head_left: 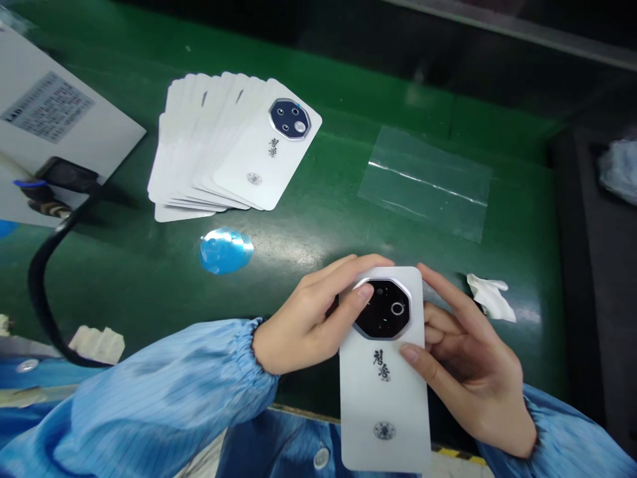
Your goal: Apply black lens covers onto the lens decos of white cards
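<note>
A white phone back cover [385,405] with a black octagonal camera window [385,325] is held upright near the table's front edge. My left hand [318,312] grips its upper left side, thumb on the camera window and fingers behind the top edge. On the right side, my right hand [462,358] pinches the same cover, thumb on its face below the window and index finger along the upper right edge. Further back lies a fanned pile of similar white covers [249,146]; the top one has a dark blue camera window.
Blue film [227,251] lies before the pile. A clear plastic sheet [423,182] rests at the back right, and a crumpled white cloth [492,297] sits beside my right hand. At left stand a white labelled box [114,126] and a thick black cable [37,279].
</note>
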`<state>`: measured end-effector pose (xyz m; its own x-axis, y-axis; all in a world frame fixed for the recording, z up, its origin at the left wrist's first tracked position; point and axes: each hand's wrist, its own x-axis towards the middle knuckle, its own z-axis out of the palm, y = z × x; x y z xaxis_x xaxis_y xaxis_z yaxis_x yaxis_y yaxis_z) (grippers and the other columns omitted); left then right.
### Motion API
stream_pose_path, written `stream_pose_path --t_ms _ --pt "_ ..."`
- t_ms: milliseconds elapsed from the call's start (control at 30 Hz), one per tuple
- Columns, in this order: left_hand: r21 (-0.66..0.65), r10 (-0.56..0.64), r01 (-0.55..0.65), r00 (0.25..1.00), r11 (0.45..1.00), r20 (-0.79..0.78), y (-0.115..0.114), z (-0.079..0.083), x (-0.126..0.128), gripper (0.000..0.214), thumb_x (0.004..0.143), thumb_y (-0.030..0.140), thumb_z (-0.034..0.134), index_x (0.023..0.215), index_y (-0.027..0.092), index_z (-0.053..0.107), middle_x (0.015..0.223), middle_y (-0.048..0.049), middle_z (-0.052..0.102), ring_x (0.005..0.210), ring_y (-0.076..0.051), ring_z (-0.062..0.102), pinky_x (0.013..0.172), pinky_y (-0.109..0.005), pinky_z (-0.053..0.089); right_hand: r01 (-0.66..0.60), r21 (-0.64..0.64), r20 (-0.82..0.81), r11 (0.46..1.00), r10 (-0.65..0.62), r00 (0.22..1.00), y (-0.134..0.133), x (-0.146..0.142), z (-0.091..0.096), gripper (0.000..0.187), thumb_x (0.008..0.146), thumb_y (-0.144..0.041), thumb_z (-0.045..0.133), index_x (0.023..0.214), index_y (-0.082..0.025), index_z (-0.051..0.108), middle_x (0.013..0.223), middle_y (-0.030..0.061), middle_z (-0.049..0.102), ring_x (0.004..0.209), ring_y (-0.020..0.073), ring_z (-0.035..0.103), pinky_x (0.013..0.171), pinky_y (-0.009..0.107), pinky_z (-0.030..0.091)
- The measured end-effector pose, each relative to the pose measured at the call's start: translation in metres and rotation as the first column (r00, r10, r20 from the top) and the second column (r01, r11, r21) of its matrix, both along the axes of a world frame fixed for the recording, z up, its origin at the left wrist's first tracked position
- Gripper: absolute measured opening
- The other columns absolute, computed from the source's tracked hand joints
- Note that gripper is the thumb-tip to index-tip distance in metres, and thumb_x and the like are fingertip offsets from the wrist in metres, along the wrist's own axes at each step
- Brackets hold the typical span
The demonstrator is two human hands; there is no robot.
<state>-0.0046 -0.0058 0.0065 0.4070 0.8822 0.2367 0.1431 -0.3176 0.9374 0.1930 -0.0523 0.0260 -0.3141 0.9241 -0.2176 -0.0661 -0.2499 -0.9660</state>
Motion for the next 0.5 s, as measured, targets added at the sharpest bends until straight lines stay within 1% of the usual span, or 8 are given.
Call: stream_pose_path --t_ms 67,200,367,433,500 --pt "0.019 0.002 -0.002 1.000 1.000 0.003 0.0003 -0.0004 -0.0002 0.030 0.094 0.011 0.043 0.122 0.016 0.054 0.115 -0.0070 0.065 0.104 -0.013 0.062 0.090 -0.022 0.050 0.001 0.002 -0.008 1.000 -0.001 1.000 -0.0002 0.0003 0.0003 0.060 0.093 -0.014 0.055 0.145 -0.034 0.031 0.096 0.0036 0.067 0.070 0.0143 0.066 0.061 0.027 0.060" --pt "0.031 0.010 -0.010 1.000 0.999 -0.004 -0.0009 -0.0014 -0.0005 0.032 0.094 0.010 0.042 0.123 0.015 0.054 0.115 -0.0077 0.065 0.105 -0.014 0.062 0.090 -0.023 0.049 -0.006 -0.017 -0.013 1.000 0.006 1.000 -0.0002 0.0008 0.0000 0.060 0.093 -0.013 0.054 0.144 -0.035 0.032 0.107 0.0052 0.067 0.074 0.0149 0.067 0.065 0.028 0.061" --pt "0.034 0.019 -0.019 1.000 0.999 -0.001 -0.0018 -0.0007 -0.0016 0.032 0.095 0.011 0.040 0.123 0.016 0.055 0.114 -0.0078 0.065 0.104 -0.015 0.062 0.089 -0.025 0.051 -0.007 -0.008 -0.021 1.000 0.007 1.000 -0.0012 -0.0024 -0.0023 0.060 0.093 -0.012 0.054 0.144 -0.036 0.032 0.103 0.0044 0.068 0.072 0.0142 0.066 0.067 0.029 0.060" --pt "0.006 0.015 -0.015 1.000 1.000 -0.001 -0.0026 -0.0003 -0.0020 0.032 0.095 0.013 0.040 0.123 0.018 0.056 0.115 -0.0064 0.065 0.102 -0.015 0.062 0.087 -0.025 0.052 -0.002 0.015 -0.004 1.000 0.002 1.000 -0.0003 -0.0011 -0.0004 0.060 0.093 -0.012 0.054 0.144 -0.035 0.032 0.099 0.0039 0.068 0.072 0.0137 0.066 0.065 0.027 0.060" --pt "-0.075 0.031 -0.030 0.999 0.997 0.016 -0.0038 -0.0008 -0.0020 0.034 0.097 0.015 0.039 0.125 0.020 0.056 0.112 -0.0058 0.064 0.091 -0.014 0.064 0.077 -0.024 0.055 0.032 0.057 0.063 0.998 -0.036 0.997 0.0044 0.0067 0.0047 0.056 0.092 -0.013 0.055 0.142 -0.032 0.037 0.094 0.0036 0.069 0.071 0.0135 0.066 0.061 0.024 0.058"
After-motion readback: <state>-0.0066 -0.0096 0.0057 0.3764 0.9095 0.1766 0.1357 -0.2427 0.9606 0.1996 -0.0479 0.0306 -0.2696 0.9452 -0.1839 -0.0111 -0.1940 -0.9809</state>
